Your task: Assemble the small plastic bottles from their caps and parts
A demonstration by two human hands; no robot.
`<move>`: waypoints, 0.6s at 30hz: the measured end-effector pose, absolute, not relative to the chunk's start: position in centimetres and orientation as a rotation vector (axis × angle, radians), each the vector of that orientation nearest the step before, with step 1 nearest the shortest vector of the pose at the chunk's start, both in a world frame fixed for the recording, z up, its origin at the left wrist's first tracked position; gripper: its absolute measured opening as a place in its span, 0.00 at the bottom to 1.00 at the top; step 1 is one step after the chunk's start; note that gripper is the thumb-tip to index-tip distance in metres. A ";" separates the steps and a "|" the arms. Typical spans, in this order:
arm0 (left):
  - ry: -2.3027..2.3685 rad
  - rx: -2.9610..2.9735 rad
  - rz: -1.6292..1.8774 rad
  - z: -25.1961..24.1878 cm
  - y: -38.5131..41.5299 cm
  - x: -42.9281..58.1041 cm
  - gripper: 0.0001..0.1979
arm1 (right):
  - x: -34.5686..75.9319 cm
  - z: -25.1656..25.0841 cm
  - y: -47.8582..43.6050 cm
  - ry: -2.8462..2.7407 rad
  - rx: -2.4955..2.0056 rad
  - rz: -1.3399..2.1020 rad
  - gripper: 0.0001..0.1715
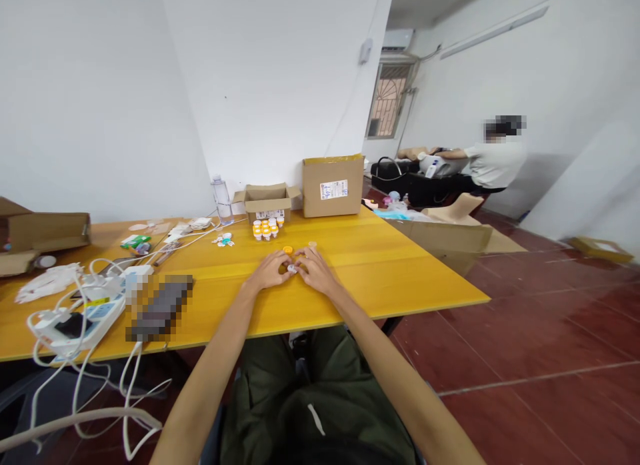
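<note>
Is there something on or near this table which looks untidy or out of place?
Yes, the white cables at the left: they loop untidily around the power strip and dangle past the table's front edge. I see no spill.

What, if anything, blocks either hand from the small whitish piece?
Nothing visible: the left hand and right hand are both right at the small whitish piece. The orange piece lies beyond it, not between.
</note>
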State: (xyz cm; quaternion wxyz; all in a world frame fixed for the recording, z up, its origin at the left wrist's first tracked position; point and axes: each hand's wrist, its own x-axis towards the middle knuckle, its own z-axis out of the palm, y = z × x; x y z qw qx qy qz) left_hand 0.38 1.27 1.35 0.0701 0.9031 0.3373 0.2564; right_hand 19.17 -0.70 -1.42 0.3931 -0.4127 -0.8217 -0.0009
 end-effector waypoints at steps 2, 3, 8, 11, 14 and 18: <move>1.023 2.716 0.767 1.4 1.3 0.4 0.03 | 19.2 -1.4 -0.7 -2.089 -1.054 0.004 0.08; 1.027 2.715 0.763 1.4 1.3 0.4 0.03 | 19.2 -1.4 -0.7 -2.090 -1.057 0.008 0.08; 1.027 2.716 0.751 1.3 1.4 0.3 0.04 | 19.3 -1.4 -0.7 -2.095 -1.057 0.017 0.07; 1.034 2.721 0.739 1.2 1.4 0.3 0.05 | 19.3 -1.5 -0.6 -2.102 -1.055 0.023 0.07; 1.037 2.722 0.735 1.2 1.4 0.3 0.04 | 19.3 -1.6 -0.5 -2.105 -1.059 0.023 0.08; 1.040 2.716 0.734 1.2 1.5 0.3 0.05 | 19.3 -1.8 -0.5 -2.095 -1.055 0.012 0.08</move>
